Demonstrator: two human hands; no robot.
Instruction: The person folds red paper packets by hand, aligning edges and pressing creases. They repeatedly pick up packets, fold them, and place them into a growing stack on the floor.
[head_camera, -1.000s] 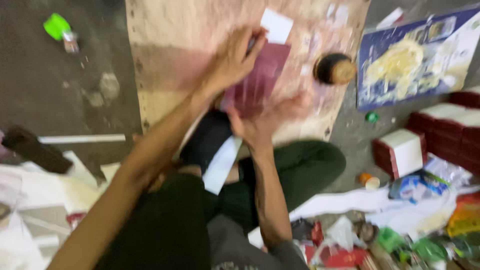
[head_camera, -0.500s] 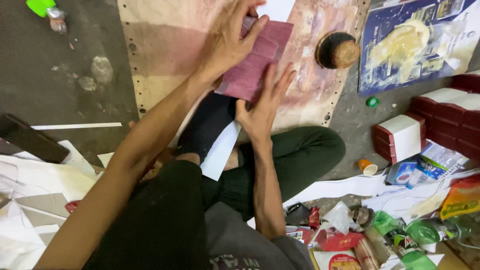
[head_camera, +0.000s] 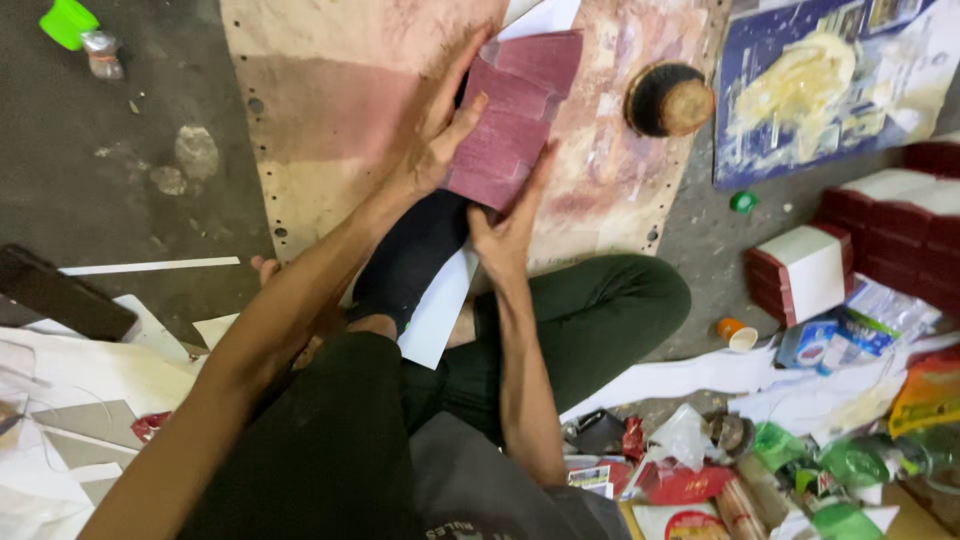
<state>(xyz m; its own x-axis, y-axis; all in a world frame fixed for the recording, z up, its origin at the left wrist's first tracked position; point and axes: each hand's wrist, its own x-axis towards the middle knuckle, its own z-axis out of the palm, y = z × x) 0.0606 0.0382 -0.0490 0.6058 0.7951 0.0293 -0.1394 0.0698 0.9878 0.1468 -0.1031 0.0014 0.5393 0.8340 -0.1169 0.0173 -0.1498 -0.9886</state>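
A maroon textured sheet (head_camera: 515, 120), cut and folded like a box wrap, lies on a stained work board (head_camera: 330, 110) in front of me. My left hand (head_camera: 435, 135) presses on its left edge with fingers spread. From below, my right hand (head_camera: 510, 225) pushes against its lower edge with the fingers up on the sheet. A white sheet (head_camera: 440, 305) lies under my forearms, across my knee.
A round glue pot (head_camera: 670, 100) stands on the board's right. Stacked maroon and white boxes (head_camera: 860, 240) sit at the right, beside a blue printed sheet (head_camera: 830, 80). Wrappers and scraps litter the lower right. White paper and a dark block (head_camera: 60, 295) lie left.
The view has shifted, so the board sits higher in frame. My hands stay on the maroon sheet; the right hand has slid up against its lower edge.
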